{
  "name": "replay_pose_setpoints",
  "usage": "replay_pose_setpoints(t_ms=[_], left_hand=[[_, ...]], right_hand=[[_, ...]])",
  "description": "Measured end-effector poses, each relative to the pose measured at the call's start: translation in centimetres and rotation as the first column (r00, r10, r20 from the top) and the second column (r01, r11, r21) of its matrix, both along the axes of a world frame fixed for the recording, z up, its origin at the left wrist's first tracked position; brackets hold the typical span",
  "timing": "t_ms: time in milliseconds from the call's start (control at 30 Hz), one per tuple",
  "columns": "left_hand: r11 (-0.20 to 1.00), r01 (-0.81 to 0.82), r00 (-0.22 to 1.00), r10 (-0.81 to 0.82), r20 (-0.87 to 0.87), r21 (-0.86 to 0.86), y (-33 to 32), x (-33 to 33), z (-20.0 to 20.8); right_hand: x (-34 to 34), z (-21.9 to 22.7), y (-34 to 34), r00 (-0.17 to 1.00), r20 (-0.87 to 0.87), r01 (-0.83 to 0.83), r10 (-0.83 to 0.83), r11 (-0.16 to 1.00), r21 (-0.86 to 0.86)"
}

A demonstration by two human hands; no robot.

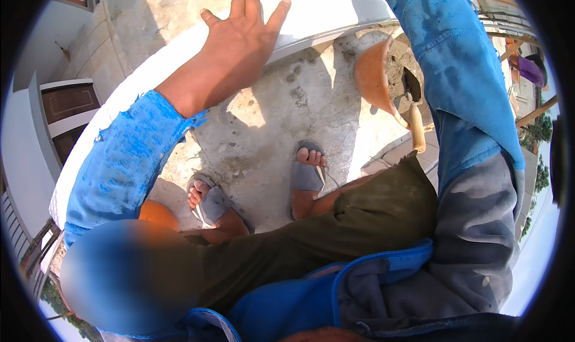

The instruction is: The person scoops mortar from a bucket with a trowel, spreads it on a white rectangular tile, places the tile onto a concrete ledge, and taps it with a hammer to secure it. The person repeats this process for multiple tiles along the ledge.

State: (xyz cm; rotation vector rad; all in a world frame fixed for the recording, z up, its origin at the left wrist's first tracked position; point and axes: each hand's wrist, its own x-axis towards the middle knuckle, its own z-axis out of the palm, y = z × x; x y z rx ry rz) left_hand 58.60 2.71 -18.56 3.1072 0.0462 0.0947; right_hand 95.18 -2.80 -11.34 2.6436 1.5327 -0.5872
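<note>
Head view: left hand (241, 41) laid on the white ledge (323, 12), palm down, fingers and thumb spread wide, nothing gripped; wrist crosses the near edge, fingertips point toward the far one. The ledge runs from lower left up to the top of the view, its bend probably in part the lens. Right hand out of view: right sleeve (458, 60) runs off the top, so cannot tell whether it is wide, narrow or holding something. Step in hand reads as steadying against the ledge. Done well, I'd judge: weight spread over the whole palm, pressure straight down, fingertips short of the far edge, both feet planted. Edges: near side of the ledge drops to concrete floor (257, 144); beyond the far edge, more concrete. Room: open stretch of floor between near edge and sandals (209, 205), enough for a short step in. Tighter to the right, where an orange bowl (371, 72) sits just off the near edge, trowel (417, 128) across its rim, handle toward the knee; a swung leg could catch it.
</note>
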Motion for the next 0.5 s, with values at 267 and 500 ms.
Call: replay_pose_setpoints(t_ms=[267, 500], left_hand=[[1.000, 0.013, 0.999, -0.014, -0.034, -0.013, -0.2, 0.1, 0.6], [0.996, -0.023, 0.999, 0.026, -0.029, 0.089, -0.5, 0.2, -0.4]], right_hand=[[-0.6, -0.4, 0.2, 0.998, 0.049, -0.040, 0.039, 0.999, 0.012], [-1.7, -0.5, -0.6, 0.993, 0.094, -0.074, 0.070, 0.996, 0.043]])
